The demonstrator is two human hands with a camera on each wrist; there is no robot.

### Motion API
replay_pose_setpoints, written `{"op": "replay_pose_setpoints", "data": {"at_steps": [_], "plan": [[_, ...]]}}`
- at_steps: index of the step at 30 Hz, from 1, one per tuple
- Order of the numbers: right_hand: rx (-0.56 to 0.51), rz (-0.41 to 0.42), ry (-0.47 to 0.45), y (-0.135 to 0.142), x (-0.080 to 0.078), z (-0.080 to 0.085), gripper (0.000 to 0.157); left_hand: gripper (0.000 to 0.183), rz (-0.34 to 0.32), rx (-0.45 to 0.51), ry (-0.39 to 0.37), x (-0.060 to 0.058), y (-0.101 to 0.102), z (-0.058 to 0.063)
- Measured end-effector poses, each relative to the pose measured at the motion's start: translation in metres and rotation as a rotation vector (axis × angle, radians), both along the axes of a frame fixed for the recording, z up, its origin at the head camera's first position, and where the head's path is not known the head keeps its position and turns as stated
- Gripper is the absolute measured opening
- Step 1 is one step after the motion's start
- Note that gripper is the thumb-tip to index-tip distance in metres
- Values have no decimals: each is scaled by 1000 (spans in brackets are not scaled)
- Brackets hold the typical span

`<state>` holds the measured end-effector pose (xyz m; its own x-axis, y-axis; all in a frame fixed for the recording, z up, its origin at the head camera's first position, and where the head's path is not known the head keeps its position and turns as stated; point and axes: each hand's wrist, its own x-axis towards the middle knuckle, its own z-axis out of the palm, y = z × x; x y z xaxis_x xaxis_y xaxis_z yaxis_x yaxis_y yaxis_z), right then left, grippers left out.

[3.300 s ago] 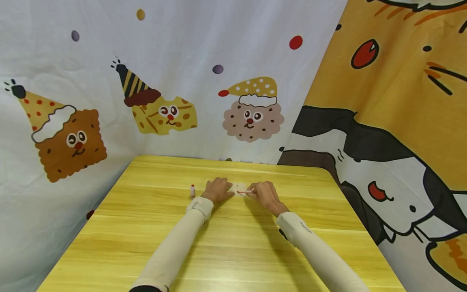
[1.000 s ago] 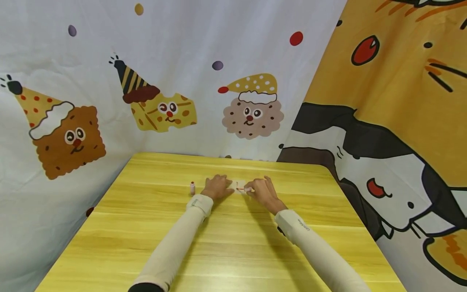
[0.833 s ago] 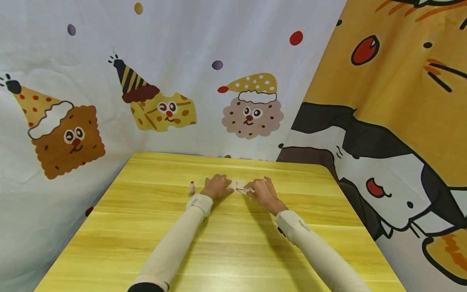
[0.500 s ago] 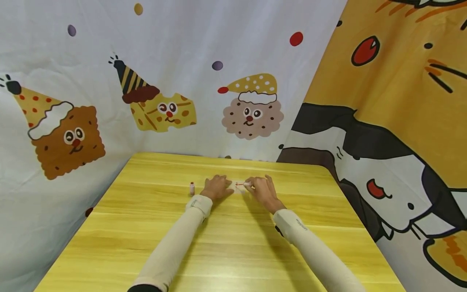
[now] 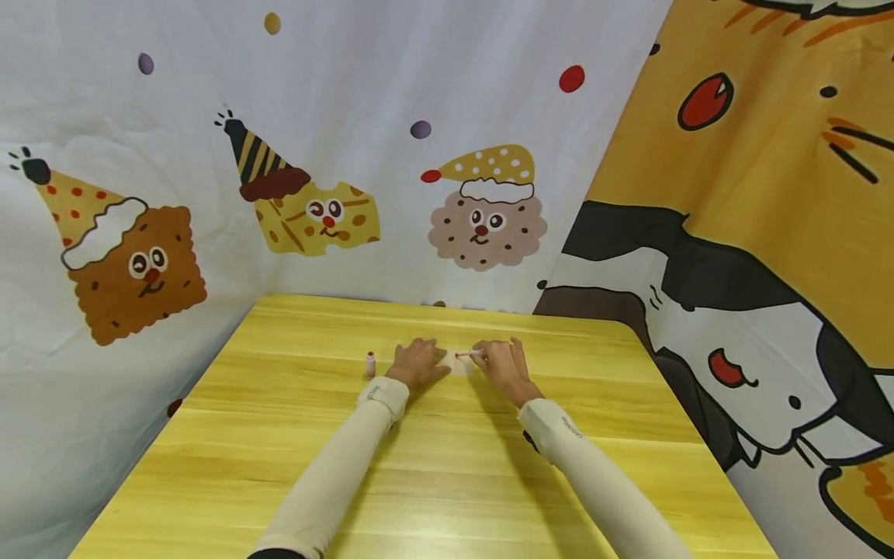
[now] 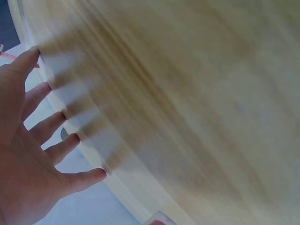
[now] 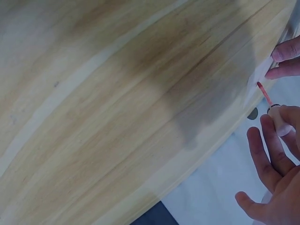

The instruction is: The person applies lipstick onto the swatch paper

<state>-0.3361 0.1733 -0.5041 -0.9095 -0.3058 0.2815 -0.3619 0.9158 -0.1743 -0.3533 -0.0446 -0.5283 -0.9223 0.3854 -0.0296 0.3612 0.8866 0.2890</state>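
Note:
Toward the far side of the table lies a small white sheet, likely paper (image 5: 462, 369). My left hand (image 5: 417, 363) rests at its left edge, fingers spread and extended, as the left wrist view also shows. Between thumb and fingers, my right hand (image 5: 504, 368) pinches the pale cap of a lip gloss applicator wand (image 7: 265, 93). The wand's red stem points left, its dark red tip at the sheet. Faint marks show on the sheet, too small to make out. An open lip gloss tube (image 5: 371, 365) with a red top stands upright left of my left hand.
The wood-grain table (image 5: 433, 481) reaches a white printed cloth (image 5: 335, 93) behind its far edge. On the right hangs an orange, black and white cartoon cloth (image 5: 754, 264). Light sleeves cover both forearms.
The wand tip has shifted to the sheet's upper part, away from me, with my right hand following slightly. My left hand and the tube have stayed in place.

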Motion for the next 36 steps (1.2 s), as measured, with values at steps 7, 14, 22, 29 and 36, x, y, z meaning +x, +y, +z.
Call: {"op": "replay_pose_setpoints", "data": {"at_steps": [7,14,22,29,36], "plan": [[12,0,-33,-2,1,1,22,52,-6,-3,15,2,-1,1],[16,11,-44,-3,6,1,19,52,7,10,15,4,-1,1],[58,26,-42,-2,13,4,19,51,19,40,-14,-5,0,-8],[77,37,-50,-2,23,4,19,53,26,7,-17,-4,0,-8],[77,50,-29,-3,29,7,16,52,19,-9,11,4,-1,0]]}}
